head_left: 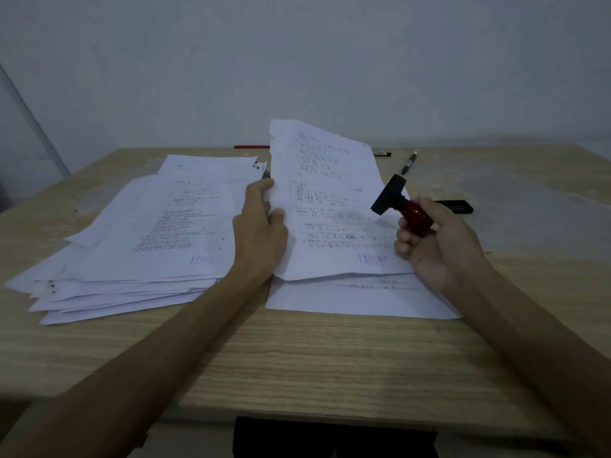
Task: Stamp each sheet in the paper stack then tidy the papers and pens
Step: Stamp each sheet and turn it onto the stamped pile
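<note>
Left hand (261,226) pinching a lifted sheet (327,200) by its left edge over the right stack (357,297), right hand (436,239) curled round the stamp (401,204), sheet text too blurred to read.

The writing on the lifted sheet (325,196) was too blurred to read. That sheet hid most of the red pen (252,147) and part of a black pen (383,154). The right hand (439,239) covered part of the ink pad (458,206).
</note>
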